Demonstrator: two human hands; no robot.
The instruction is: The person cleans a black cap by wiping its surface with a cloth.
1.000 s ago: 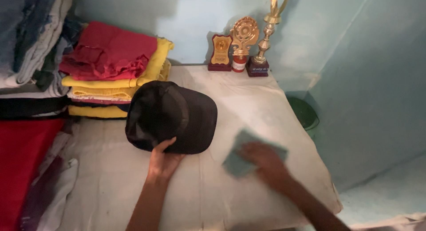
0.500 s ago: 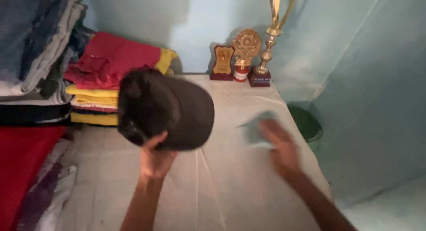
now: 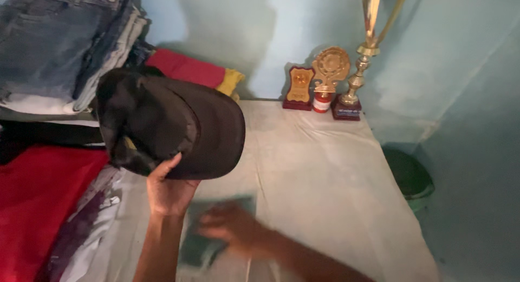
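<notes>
The left hand (image 3: 169,191) has lifted the black cap (image 3: 170,124) off the shelf (image 3: 325,168), gripping its brim, while the right hand (image 3: 235,228), blurred, now seems pressed flat on the greenish cloth (image 3: 203,244) beneath.

This looks like a room in a home, a storage corner for clothes and keepsakes. At the upper left of the frame sits a stack of folded blue denim jeans (image 3: 59,43), with folded red and yellow garments (image 3: 195,72) behind it and a red cloth (image 3: 38,201) at the lower left. A pale cloth-covered shelf surface (image 3: 325,173) fills the middle. At the upper centre, against a light blue painted wall (image 3: 260,33), stand small gold trophies on dark red bases (image 3: 330,81).
</notes>
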